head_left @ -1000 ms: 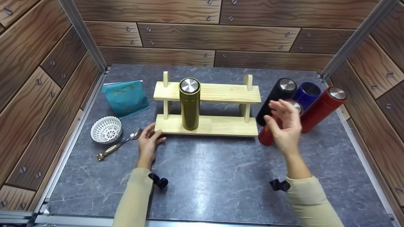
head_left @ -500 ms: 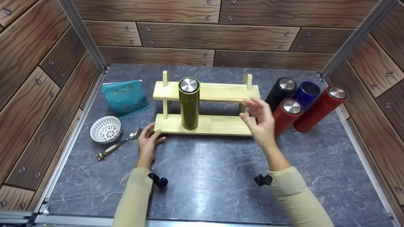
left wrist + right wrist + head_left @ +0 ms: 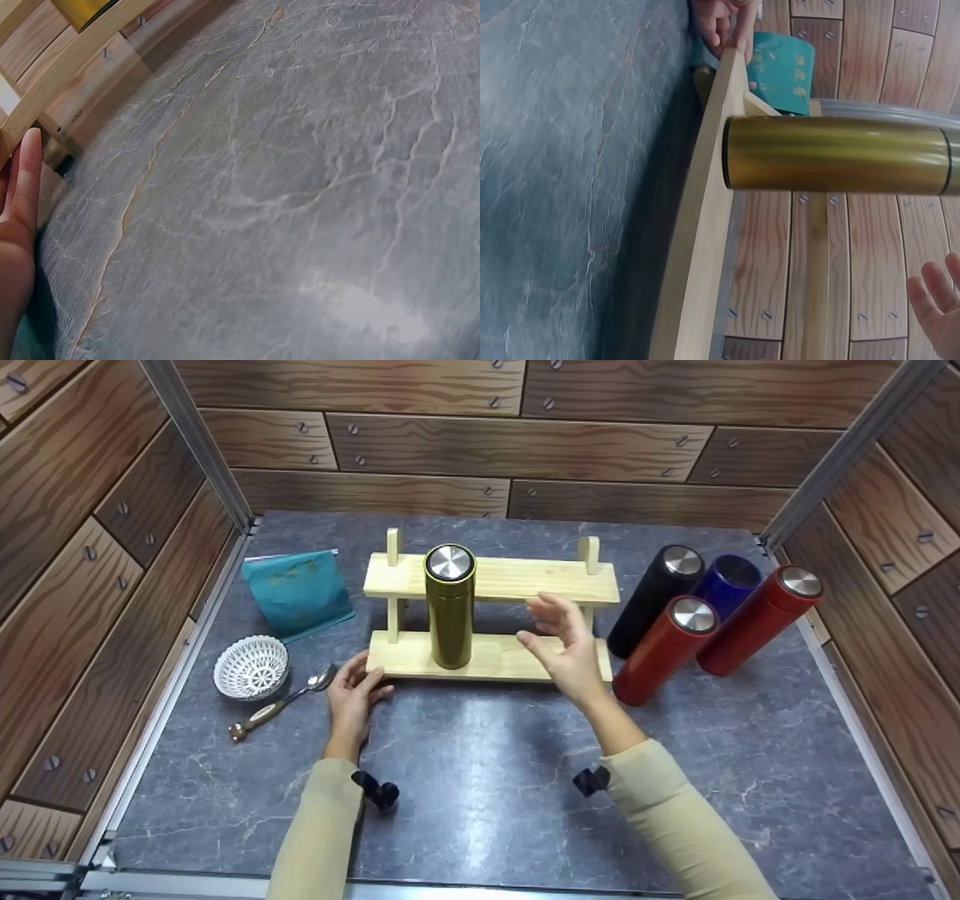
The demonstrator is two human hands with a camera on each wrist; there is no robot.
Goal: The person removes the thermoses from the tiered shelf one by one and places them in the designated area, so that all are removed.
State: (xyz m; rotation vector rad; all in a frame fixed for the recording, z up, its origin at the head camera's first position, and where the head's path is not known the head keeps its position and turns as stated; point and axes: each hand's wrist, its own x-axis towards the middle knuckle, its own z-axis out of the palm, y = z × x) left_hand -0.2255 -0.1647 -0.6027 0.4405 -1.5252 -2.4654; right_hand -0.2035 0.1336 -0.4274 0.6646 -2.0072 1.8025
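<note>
A gold flask (image 3: 450, 607) with a silver lid stands upright on the lower board of a two-tier wooden rack (image 3: 525, 579). My left hand (image 3: 352, 694) rests with straight fingers against the rack's front left corner; the left wrist view shows its fingers (image 3: 22, 187) beside the board (image 3: 64, 75). My right hand (image 3: 564, 649) hovers open in front of the rack's right half, holding nothing. In the right wrist view the gold flask (image 3: 840, 154) fills the middle, and my fingertips (image 3: 934, 292) show at the lower right.
Right of the rack stand a black flask (image 3: 652, 592), a blue one (image 3: 727, 581) and two red ones (image 3: 664, 652) (image 3: 761, 619). On the left are a teal pouch (image 3: 300, 589), a white lattice bowl (image 3: 253, 667) and a spoon (image 3: 285, 701). Wooden walls enclose the grey stone tabletop (image 3: 487, 780).
My right hand has moved left, from in front of the flasks on the right to in front of the rack's right half. The left hand has stayed at the rack's corner.
</note>
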